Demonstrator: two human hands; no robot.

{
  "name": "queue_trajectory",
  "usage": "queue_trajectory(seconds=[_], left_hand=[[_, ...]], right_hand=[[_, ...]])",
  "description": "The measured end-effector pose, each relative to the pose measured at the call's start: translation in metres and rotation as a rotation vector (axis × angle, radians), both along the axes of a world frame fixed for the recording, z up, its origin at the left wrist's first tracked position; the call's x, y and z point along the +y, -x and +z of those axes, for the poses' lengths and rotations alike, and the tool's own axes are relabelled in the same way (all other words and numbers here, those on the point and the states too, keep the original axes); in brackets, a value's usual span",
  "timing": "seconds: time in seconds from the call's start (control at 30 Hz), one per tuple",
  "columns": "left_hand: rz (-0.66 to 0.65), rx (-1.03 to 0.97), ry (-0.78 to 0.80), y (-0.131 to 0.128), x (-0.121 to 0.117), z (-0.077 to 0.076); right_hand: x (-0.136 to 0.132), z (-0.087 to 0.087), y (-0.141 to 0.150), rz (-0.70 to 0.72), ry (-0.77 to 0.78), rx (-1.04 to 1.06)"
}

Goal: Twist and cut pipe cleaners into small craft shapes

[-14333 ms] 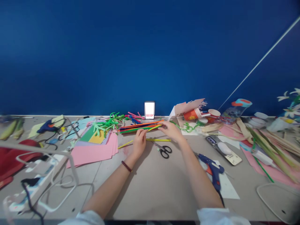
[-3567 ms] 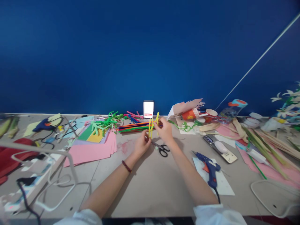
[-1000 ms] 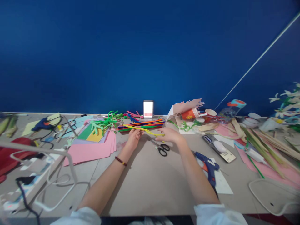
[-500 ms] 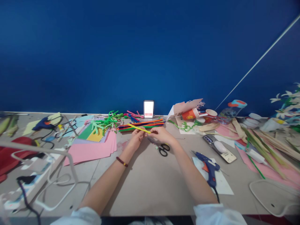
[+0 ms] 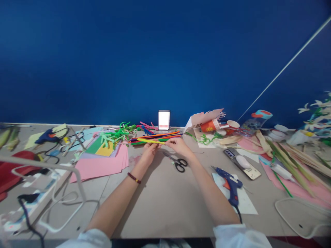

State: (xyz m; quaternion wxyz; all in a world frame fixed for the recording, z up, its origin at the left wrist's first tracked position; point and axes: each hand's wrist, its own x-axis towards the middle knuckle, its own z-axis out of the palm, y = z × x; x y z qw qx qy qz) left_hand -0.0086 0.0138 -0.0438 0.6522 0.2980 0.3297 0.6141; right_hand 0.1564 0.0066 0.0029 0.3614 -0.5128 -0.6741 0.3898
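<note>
Head view: we hold yellow stems above the table, before a multicoloured bundle. Their long axis runs nearly left to right, the left ends slightly farther from us. Fingers of our left hand are closed on the middle portion; those of our right hand pinch the right end. Scissors lie nearer us. Right of the bundle, we see a red paper cup on its side and a clear container, tilted, with indistinct dark contents.
</note>
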Motion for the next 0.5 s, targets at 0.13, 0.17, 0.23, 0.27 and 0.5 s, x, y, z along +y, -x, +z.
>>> queue_trajectory(seconds=[0.13, 0.17, 0.23, 0.27, 0.5], left_hand=[[0.019, 0.093, -0.028, -0.002, -0.005, 0.004], [0.018, 0.159, -0.042, -0.004, -0.008, 0.005], [0.025, 0.37, -0.125, -0.007, -0.014, 0.006], [0.044, 0.512, -0.209, -0.008, -0.018, 0.006], [0.538, 1.385, -1.025, -0.006, -0.027, 0.001]], right_hand=[[0.002, -0.002, -0.001, -0.103, -0.008, 0.021], [0.002, -0.002, -0.002, -0.124, -0.006, 0.039], [0.002, 0.001, -0.004, -0.156, 0.01, 0.095], [0.001, 0.003, -0.005, -0.166, 0.025, 0.121], [-0.001, 0.009, -0.009, 0.0, 0.148, 0.082]])
